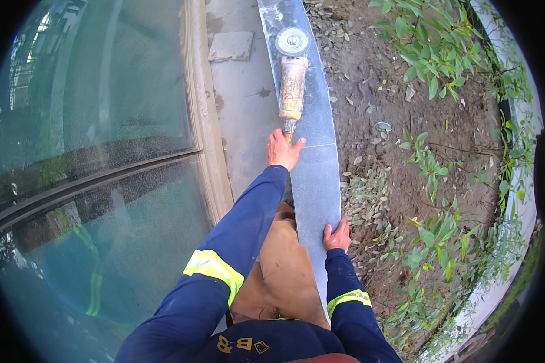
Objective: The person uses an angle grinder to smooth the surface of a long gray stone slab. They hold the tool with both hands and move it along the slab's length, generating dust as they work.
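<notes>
Your left hand (pixel 284 152) grips the worn, cylindrical grinder (pixel 292 88) by its tail (pixel 289 126), on the flat grey slab (pixel 316 172). Your right hand (pixel 337 235) clasps the slab's edge. Right of the slab, a bed (pixel 360 91) contains rough soil (pixel 463 196), dry leaves (pixel 369 196) and plants (pixel 433 51).

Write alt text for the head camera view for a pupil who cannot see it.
A person's left hand is at the cord end of a worn angle grinder lying on a long grey slab, and the right hand is on the slab's right edge. Glass panels stand left; soil and leafy plants lie right.
</notes>
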A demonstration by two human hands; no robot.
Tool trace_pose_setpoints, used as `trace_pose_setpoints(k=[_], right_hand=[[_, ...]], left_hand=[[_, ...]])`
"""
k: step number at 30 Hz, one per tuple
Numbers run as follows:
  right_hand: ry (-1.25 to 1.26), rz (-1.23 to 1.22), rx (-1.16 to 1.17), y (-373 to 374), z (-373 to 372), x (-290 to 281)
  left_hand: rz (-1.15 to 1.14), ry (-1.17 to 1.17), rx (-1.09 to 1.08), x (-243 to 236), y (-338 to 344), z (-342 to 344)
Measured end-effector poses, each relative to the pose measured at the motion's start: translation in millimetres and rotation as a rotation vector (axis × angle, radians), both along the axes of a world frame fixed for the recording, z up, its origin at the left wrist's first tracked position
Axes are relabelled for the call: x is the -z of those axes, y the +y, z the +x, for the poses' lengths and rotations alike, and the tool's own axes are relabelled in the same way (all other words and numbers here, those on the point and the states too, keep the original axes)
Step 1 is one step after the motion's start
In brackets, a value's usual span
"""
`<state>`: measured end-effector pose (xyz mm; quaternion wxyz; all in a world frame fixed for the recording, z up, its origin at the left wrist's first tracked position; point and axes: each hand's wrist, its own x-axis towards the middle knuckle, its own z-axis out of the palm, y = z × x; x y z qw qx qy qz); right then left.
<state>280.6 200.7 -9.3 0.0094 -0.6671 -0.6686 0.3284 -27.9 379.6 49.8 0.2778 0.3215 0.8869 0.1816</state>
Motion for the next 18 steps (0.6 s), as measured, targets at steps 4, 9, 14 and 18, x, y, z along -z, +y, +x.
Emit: trace_pose_setpoints(k=[4,9,14,18], right_hand=[[0.018,-0.009,-0.01,-1.5,0.7,2.7],[0.0,0.037,-0.016,0.1,4.8,7.4],[-0.014,0.008,-0.005,4.0,1.0,7.5],[-0.022,0.015,0.002,3.7,-1.1,3.4]], left_hand=[[-0.042,-0.045,-0.022,18.2,11.0,-12.3],[-0.01,-0.128,0.022,18.9,13.9,-22.3],[-0.127,-0.348,0.021,17.1,13.7,-60.3],[-0.098,-0.393,0.093,15.0,-1.7,-89.6]])
